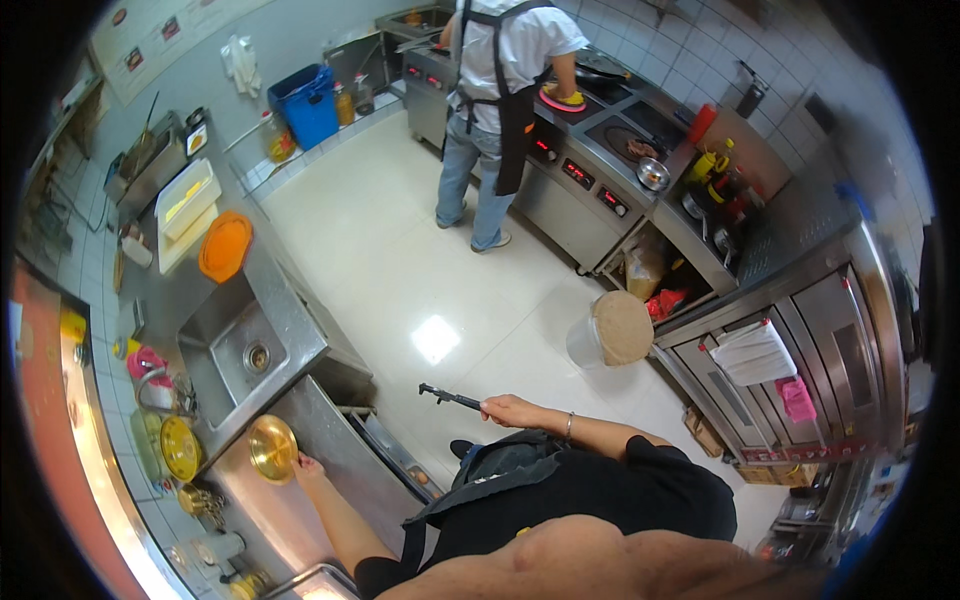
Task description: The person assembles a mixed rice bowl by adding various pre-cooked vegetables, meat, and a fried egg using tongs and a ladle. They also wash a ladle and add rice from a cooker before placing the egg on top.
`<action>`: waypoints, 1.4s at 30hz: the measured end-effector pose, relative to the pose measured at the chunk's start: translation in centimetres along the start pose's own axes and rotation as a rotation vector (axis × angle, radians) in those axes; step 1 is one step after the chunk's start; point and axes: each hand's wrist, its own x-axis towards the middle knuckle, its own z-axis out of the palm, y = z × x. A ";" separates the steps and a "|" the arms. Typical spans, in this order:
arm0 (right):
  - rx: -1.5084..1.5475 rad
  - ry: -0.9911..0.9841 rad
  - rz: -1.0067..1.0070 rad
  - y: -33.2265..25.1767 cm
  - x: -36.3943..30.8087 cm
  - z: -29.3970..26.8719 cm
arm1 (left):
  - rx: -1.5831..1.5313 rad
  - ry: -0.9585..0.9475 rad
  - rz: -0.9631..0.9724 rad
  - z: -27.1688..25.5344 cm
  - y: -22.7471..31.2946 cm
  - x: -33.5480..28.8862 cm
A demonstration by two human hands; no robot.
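My left hand (303,464) reaches out to the steel counter and grips the near rim of a shiny gold round plate (272,448) lying beside the sink (245,352). My right hand (507,409) is held out over the floor, closed on the handle of a thin black tool (449,397) that points to the left. I wear a dark apron and a bracelet on the right wrist.
Another gold plate (180,447) and small items sit left of the sink. An orange lid (224,246) and cutting boards lie further along the counter. A person in a white shirt and black apron (497,110) stands at the stove range. A lidded bucket (612,330) stands on the floor by the oven units.
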 end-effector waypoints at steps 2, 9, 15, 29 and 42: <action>0.069 0.057 0.019 1.3 0.0 -1.0 | 0.076 0.017 0.008 2.3 -1.2 -3.1; 0.380 0.255 0.097 2.8 -2.2 -7.3 | 0.206 0.203 0.168 4.6 -2.9 -13.3; 0.410 0.290 0.096 4.3 -3.3 -12.8 | 0.247 0.086 0.207 0.8 -4.5 -18.1; -0.379 1.802 -0.126 2.5 -32.7 -29.2 | 0.896 -0.462 -0.410 23.6 -25.1 -37.5; -1.308 2.372 0.612 -3.9 -70.4 -41.6 | 1.079 -1.041 -0.772 30.1 -43.7 -56.4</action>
